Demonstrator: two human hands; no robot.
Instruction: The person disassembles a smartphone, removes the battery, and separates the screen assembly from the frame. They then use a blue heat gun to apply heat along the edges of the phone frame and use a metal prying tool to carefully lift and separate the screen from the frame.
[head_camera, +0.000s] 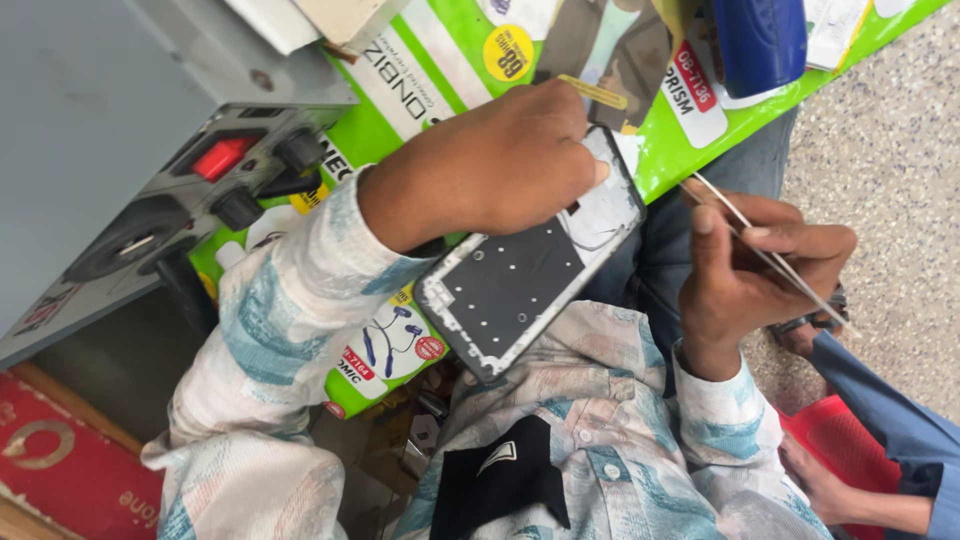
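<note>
My left hand (490, 165) grips the top end of an opened phone body (510, 285), a dark plate with small holes in a silver frame and a pale patch near my fingers. The phone is tilted over my lap, off the table. A thin yellow strip (592, 92) sticks out just past my knuckles. My right hand (750, 275) is to the right of the phone and apart from it, pinching slim metal tweezers (770, 255) that slant down to the right.
A grey bench power unit (170, 190) with a red switch and black knobs stands at the left. A green printed sheet (450, 50) covers the table, with a blue object (760, 40) at the top. Another person's blue sleeve (890, 420) and hand (825, 485) are at lower right.
</note>
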